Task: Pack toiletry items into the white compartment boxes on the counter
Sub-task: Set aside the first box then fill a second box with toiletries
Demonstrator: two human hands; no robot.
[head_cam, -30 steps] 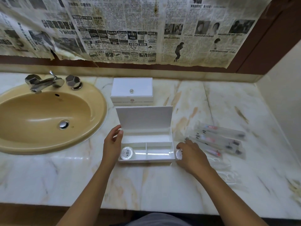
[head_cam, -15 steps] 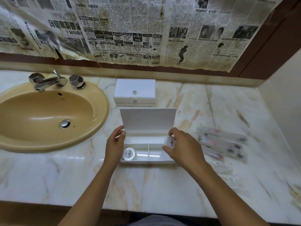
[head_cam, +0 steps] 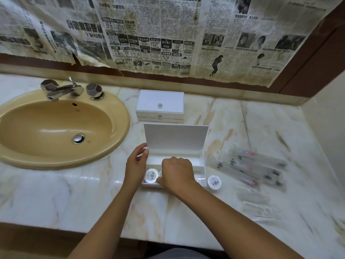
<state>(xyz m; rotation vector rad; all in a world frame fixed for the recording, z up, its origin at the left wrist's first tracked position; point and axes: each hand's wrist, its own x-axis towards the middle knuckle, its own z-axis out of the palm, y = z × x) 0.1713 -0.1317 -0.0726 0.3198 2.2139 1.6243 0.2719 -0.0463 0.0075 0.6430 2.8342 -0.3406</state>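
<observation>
An open white compartment box [head_cam: 202, 161] stands mid-counter with its lid upright. My left hand [head_cam: 135, 168] grips the box's left end. One round white packet [head_cam: 151, 176] lies in the front left compartment. My right hand [head_cam: 176, 173] is lowered into the box just right of that packet, fingers curled down around a second round packet that is almost wholly hidden. A third round packet [head_cam: 214, 182] lies on the counter against the box's right end. A closed white box [head_cam: 160, 101] sits behind the open one.
Several wrapped toothbrush packets [head_cam: 252, 165] lie right of the box, with clear sachets [head_cam: 256, 202] nearer the counter's front edge. A tan sink [head_cam: 115, 128] with chrome taps [head_cam: 61, 89] fills the left. Newspaper covers the wall behind.
My right hand carried a round packet from the counter on the right, over the box, and down into the front compartments. My left hand stayed on the box's left end.
</observation>
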